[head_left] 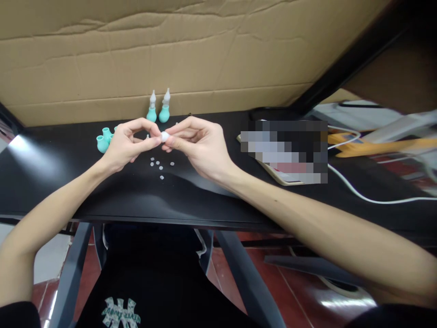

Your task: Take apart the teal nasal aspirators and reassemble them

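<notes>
My right hand [201,143] pinches a small white plastic piece [165,136] between thumb and fingers above the black table. From the other side, the thumb and index fingertips of my left hand [131,142] close on its left end. Fingers cover much of the piece, so its full shape is hidden. Below my hands lie several small translucent discs [157,162]. Behind them stand two upright nasal aspirators, a left one [152,111] and a right one [164,111], each a teal bulb with a clear and white tip. Open-necked teal bulbs [102,144] sit beside my left hand, partly hidden by it.
A cardboard sheet [205,59] rises along the back of the black table [112,193]. At the right lies a phone-like device [285,152] with a blurred-out screen. A white cable [367,198] runs off to the right, near a yellow strip [385,147].
</notes>
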Demonstrator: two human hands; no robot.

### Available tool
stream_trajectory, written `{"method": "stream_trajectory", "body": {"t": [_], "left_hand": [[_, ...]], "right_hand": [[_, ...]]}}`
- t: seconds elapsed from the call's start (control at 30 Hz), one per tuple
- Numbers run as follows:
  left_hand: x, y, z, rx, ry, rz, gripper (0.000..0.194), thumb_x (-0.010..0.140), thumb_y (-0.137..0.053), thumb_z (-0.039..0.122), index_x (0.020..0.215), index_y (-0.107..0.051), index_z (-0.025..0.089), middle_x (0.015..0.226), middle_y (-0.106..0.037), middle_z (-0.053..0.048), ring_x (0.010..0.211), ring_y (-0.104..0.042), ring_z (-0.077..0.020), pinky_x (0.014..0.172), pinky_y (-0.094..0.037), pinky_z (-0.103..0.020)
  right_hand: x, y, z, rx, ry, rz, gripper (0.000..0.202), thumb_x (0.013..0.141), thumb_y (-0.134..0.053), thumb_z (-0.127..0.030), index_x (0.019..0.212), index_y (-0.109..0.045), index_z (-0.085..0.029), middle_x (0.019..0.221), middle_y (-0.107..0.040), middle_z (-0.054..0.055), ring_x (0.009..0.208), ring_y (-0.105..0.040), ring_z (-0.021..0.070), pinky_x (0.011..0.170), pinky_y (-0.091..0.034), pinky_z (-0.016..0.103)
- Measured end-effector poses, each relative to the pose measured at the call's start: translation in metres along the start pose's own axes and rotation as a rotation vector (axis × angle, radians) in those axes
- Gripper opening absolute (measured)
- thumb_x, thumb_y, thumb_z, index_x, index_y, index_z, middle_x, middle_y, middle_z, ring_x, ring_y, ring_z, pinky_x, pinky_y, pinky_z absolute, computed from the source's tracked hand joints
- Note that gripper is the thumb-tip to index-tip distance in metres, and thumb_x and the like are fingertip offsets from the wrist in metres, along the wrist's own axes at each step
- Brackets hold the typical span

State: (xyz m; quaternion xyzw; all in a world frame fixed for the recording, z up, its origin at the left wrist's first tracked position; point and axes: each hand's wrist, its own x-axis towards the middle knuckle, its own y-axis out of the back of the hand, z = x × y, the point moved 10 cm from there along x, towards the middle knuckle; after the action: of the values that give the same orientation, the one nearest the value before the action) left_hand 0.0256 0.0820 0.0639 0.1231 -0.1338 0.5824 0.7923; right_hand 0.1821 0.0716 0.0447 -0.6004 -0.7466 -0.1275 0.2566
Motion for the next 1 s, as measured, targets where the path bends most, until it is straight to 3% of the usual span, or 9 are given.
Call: {"method": "stream_trajectory", "body": {"t": [0.3, 0.53, 0.7, 1.0], "left_hand": [[-0.001, -0.004, -0.004, 0.01, -0.045, -0.072, 0.023, 0.077, -0.101, 0.028, 0.079, -0.081, 0.017, 0.083, -0.075, -0.003, 0.04, -0.045, 0.0001, 0.034, -0.022, -0.017], [0.002, -0.003, -0.01, -0.081, 0.014, -0.079, 0.025, 0.071, -0.105, 0.029, 0.078, -0.084, 0.017, 0.085, -0.076, -0.004, 0.039, -0.042, 0.0019, 0.036, -0.021, -0.016], [0.002, -0.005, -0.007, 0.002, -0.009, -0.116, 0.019, 0.075, -0.101, 0.03, 0.076, -0.086, 0.018, 0.088, -0.078, -0.005, 0.04, -0.042, 0.0012, 0.036, -0.021, -0.019], [0.0, -0.006, -0.002, 0.024, -0.094, -0.115, 0.017, 0.087, -0.095, 0.034, 0.085, -0.086, 0.02, 0.094, -0.079, -0.004, 0.038, -0.042, 0.0022, 0.034, -0.018, -0.022]], "right_hand": [[0.001, -0.003, 0.005, 0.094, -0.029, -0.066, 0.044, 0.074, -0.105, -0.054, 0.088, -0.079, -0.021, 0.083, -0.083, 0.002, 0.071, -0.078, 0.014, 0.072, -0.068, 0.028], [0.002, -0.003, 0.002, 0.053, -0.021, -0.063, 0.047, 0.07, -0.106, -0.055, 0.084, -0.079, -0.02, 0.079, -0.082, 0.002, 0.067, -0.078, 0.0153, 0.07, -0.069, 0.03], [0.001, -0.001, 0.005, 0.039, -0.039, -0.05, 0.051, 0.067, -0.107, -0.059, 0.084, -0.078, -0.02, 0.079, -0.081, 0.002, 0.066, -0.077, 0.0159, 0.069, -0.069, 0.032], [0.001, 0.0, 0.005, 0.089, -0.052, -0.033, 0.042, 0.071, -0.106, -0.051, 0.087, -0.081, -0.021, 0.078, -0.082, 0.001, 0.069, -0.078, 0.0136, 0.071, -0.068, 0.025]]}}
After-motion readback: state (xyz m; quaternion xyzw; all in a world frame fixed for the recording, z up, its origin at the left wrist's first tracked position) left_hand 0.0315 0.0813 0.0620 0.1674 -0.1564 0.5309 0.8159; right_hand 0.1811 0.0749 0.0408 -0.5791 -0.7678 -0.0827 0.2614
